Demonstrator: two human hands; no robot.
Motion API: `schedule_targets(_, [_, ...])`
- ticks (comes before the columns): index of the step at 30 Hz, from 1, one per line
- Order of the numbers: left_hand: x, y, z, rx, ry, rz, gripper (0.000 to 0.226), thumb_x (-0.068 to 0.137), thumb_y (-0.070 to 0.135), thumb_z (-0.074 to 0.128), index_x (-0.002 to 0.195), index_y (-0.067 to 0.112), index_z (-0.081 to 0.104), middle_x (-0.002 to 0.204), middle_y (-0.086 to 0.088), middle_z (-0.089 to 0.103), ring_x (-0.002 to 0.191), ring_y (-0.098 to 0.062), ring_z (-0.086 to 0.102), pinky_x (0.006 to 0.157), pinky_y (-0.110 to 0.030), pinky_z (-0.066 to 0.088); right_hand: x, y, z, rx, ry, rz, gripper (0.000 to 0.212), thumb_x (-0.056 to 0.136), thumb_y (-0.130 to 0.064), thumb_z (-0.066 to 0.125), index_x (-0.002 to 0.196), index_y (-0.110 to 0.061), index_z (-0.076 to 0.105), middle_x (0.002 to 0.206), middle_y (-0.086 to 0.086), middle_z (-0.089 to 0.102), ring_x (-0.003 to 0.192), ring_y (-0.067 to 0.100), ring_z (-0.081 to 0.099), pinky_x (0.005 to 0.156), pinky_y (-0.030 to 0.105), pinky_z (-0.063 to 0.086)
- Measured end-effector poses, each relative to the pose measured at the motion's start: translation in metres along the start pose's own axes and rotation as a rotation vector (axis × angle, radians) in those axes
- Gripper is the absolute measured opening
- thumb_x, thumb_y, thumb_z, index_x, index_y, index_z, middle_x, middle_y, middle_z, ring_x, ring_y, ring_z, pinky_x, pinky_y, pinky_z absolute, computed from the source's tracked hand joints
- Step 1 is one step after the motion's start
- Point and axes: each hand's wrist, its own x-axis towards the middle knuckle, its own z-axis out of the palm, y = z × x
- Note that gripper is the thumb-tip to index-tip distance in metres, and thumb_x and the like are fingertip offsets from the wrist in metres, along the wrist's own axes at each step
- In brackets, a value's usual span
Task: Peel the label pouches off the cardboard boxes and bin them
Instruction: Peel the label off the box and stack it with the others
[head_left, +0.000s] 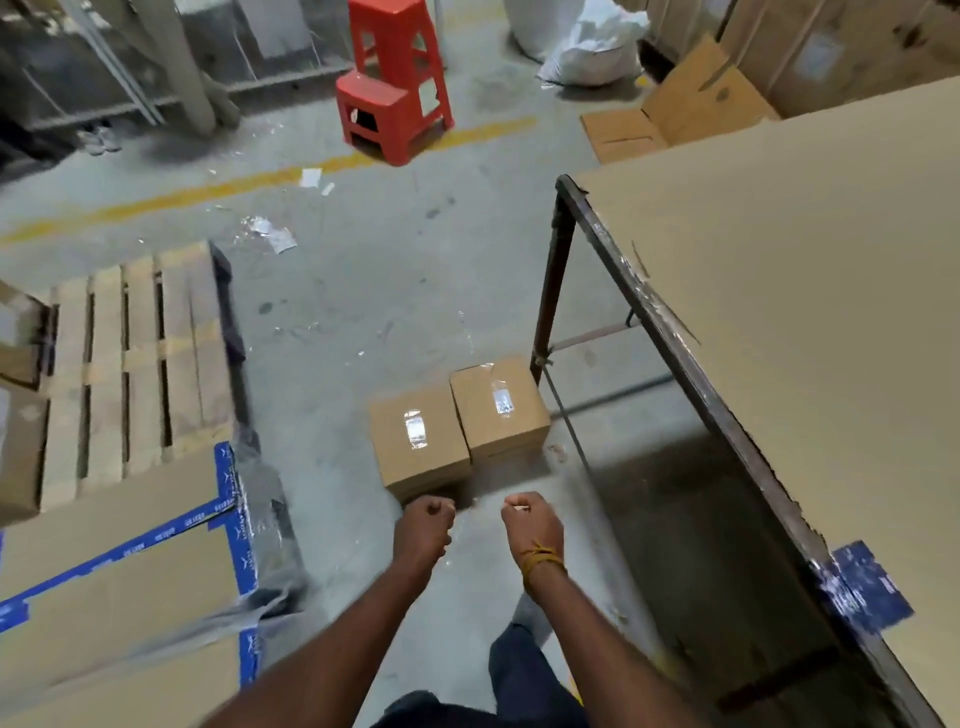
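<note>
Two small cardboard boxes stand side by side on the concrete floor, beside the table leg. The left box (418, 441) carries a shiny clear label pouch (415, 428) on its top. The right box (498, 408) has its own pouch (502, 401) on top. My left hand (426, 519) hangs just in front of the left box with its fingers curled into a fist, holding nothing. My right hand (530, 522), with a yellow thread round the wrist, is also curled into a fist a little nearer than the right box. Neither hand touches a box.
A cardboard-covered table (810, 291) with a dark metal frame fills the right. At left lie a wooden pallet (135, 364) and a large flat carton with blue tape (119, 597). Red plastic stools (392, 98) and a white sack (592, 52) stand further back. Discarded pouches (270, 234) litter the floor.
</note>
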Motion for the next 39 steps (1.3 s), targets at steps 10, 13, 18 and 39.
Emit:
schedule_targets(10, [0.121,0.043,-0.013,-0.021,0.149,-0.05,0.011,0.098,0.023,0.055,0.091,0.025,0.064,0.094,0.0,0.069,0.088,-0.023,0.066,0.083,-0.043,0.057,0.114,-0.07,0.072,-0.127,-0.116,-0.014,0.02,0.092,-0.016,0.058,0.104,-0.013,0.073,0.105,0.007,0.073,0.091,0.019,0.061,0.079,0.025,0.046])
schedule_targets(13, [0.179,0.026,-0.019,-0.01,0.179,-0.068,0.011,0.099,0.023,0.055,0.096,0.024,0.065,0.097,0.002,0.069,0.088,-0.018,0.063,0.082,-0.037,0.056,0.153,-0.072,0.11,-0.159,-0.115,0.003,0.02,0.093,-0.015,0.058,0.106,-0.013,0.074,0.104,0.006,0.072,0.089,0.017,0.059,0.079,0.024,0.044])
schedule_targets(18, [0.299,-0.028,-0.028,0.097,0.187,-0.126,0.02,0.097,0.022,0.056,0.115,0.019,0.066,0.112,0.0,0.068,0.097,-0.018,0.062,0.079,-0.026,0.047,0.229,-0.05,0.188,-0.154,-0.075,0.037,0.016,0.095,-0.013,0.061,0.106,-0.012,0.072,0.096,0.002,0.067,0.083,0.013,0.056,0.064,0.015,0.038])
schedule_targets(39, [0.584,-0.201,-0.015,0.816,0.023,-0.061,0.089,0.091,0.04,0.067,0.154,0.042,0.006,0.164,-0.01,-0.018,0.15,-0.045,0.0,0.114,-0.062,0.026,0.477,0.078,0.381,-0.75,-0.061,-0.091,0.045,0.088,-0.033,0.066,0.131,-0.025,0.056,0.143,0.01,0.038,0.128,0.033,0.04,0.101,0.045,0.04])
